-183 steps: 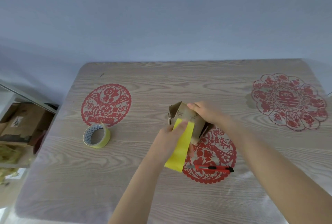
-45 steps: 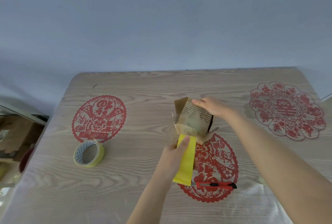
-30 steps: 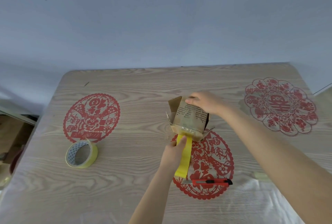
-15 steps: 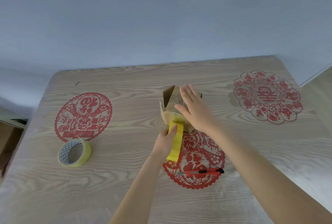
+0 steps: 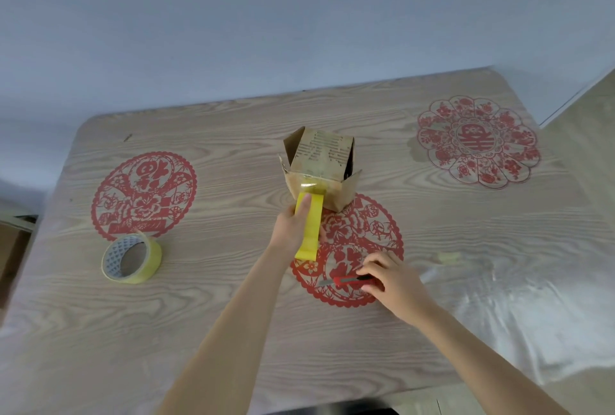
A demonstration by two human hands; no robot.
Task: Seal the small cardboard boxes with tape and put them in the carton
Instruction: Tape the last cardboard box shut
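Two grips: left hand [image 5: 293,225] pinches flat yellow tape [image 5: 312,235], right hand [image 5: 396,281] grasps red cutter [image 5: 349,281].

Pale blue wall [image 5: 299,15] behind a wood-grain table [image 5: 233,331].

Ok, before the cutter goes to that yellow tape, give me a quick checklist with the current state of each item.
1. Tape strip stuck to small box: ok, its top end is on the near face.
2. Left hand controls the strip: ok, it holds the loose length.
3. Right hand has the cutter: ok, fingers curl on it on the table.
4. Blade extended: cannot tell.
5. Box flaps closed: not ok, flaps stick out.
6. Carton ready: cannot tell, not in view.
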